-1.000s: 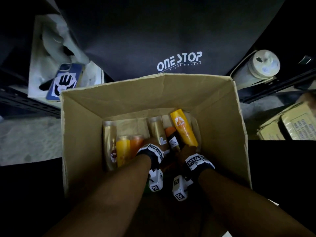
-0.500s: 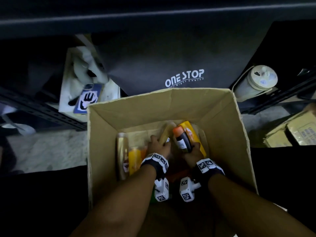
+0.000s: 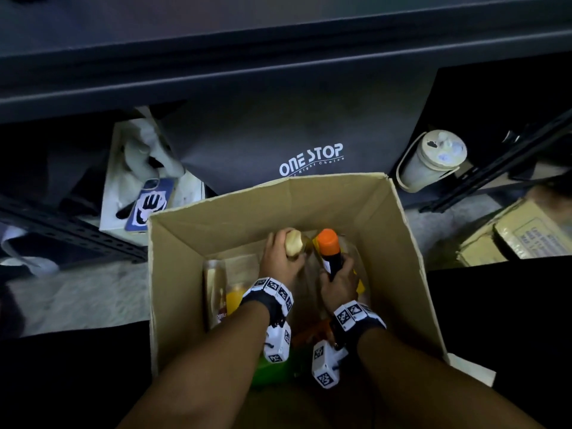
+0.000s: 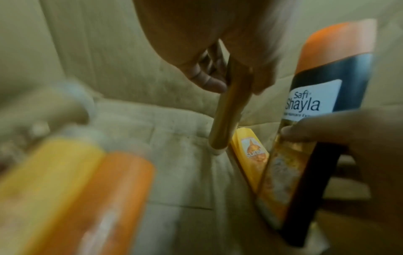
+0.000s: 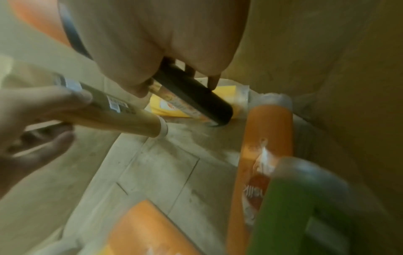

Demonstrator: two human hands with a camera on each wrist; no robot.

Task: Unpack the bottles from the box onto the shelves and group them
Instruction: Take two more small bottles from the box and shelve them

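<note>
Head view looked down into an open box (image 3: 399, 243) at the centre of the frame, with both forearms reaching in from the bottom edge. The left hand (image 3: 280, 258) was curled round a gold bottle (image 3: 294, 242), lifted so its rounded cap pointed up toward the camera. The right hand (image 3: 339, 281) was wrapped round a black bottle (image 3: 329, 253) with an orange cap, held just right of the gold one, the two nearly touching. From the left wrist view the gold bottle (image 4: 229, 112) hung upright in the fingers (image 4: 209, 82) above the box floor, and the black bottle (image 4: 314, 120) showed a white label reading "Safi Shayla". Under them a yellow bottle (image 4: 250, 155) lay on the box floor. From the right wrist view the black bottle (image 5: 196, 98) slanted down from the palm, with the gold bottle (image 5: 122, 117) at left in the other hand. More bottles lay inside: an orange bottle (image 5: 266, 138) along the right wall and a green bottle (image 5: 294, 207) at lower right of that frame, both blurred. In the head view a pale bottle (image 3: 213, 292) lay along the box's left side. Behind the box stood a dark bag (image 3: 309, 119) printed "ONE STOP", with a phone (image 3: 150, 205) at left and a white tumbler (image 3: 430, 162) at right.
</note>
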